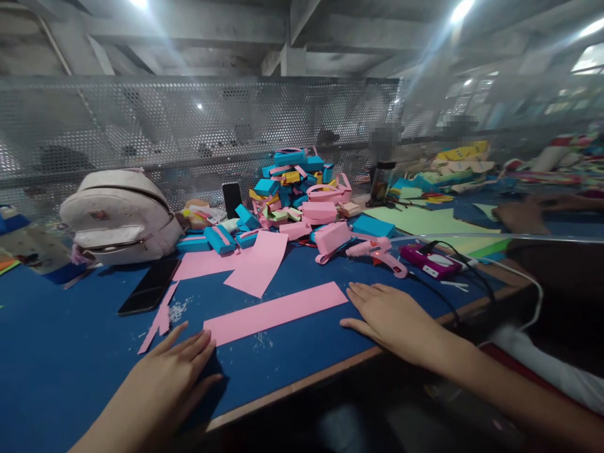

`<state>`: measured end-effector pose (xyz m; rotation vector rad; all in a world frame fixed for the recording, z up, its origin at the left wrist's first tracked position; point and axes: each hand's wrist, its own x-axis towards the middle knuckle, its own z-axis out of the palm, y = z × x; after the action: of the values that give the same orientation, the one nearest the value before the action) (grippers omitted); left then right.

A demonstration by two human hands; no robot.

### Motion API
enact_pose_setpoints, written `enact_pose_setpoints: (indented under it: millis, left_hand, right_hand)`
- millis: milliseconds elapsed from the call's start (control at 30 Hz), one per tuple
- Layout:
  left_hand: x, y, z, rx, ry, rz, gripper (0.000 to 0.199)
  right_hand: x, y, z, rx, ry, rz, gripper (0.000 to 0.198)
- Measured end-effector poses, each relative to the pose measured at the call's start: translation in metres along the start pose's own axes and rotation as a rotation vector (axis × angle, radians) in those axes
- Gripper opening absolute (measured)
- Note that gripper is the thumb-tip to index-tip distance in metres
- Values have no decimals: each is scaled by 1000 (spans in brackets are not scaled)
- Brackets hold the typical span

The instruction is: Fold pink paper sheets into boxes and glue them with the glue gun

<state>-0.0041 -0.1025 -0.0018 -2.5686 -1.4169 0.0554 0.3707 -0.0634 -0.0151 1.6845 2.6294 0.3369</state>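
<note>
Left hand (163,371) of mine, fingers loosely spread, and my right hand (389,316), fingers together, thumb apart, flank across the flat blue tabletop (56,352) a long rectangular pink paper-or-foam strip (278,313), a pink plastic glue gun (364,248) beyond.

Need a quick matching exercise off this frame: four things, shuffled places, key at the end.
Things
1. Long pink strip
2. Pink glue gun
3. White backpack
4. Lying black phone

Places
A. Just left of the purple socket block
B. Between backpack and left hand
C. Flat, from the left hand to the right hand
D. Standing left of the box pile

Pairs: 1-C, 2-A, 3-D, 4-B
</note>
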Motion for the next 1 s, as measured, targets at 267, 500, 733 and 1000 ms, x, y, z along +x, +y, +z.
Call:
enact_pose_setpoints:
  millis: [267,500,733,1000]
  left_hand:
    - [80,13,-2,-166,130,192,27]
    - [105,18,-7,-249,65,207,28]
    - [124,6,-7,-395,25,58,44]
    - [140,-11,-28,-1096,-66,-38,39]
  right_hand:
    - [48,-30,-18,138,178,-278,48]
    - [81,-23,-16,150,66,-392,16]
    - [100,-29,-25,57,354,-339,10]
    - [91,-27,-31,310,374,-485,36]
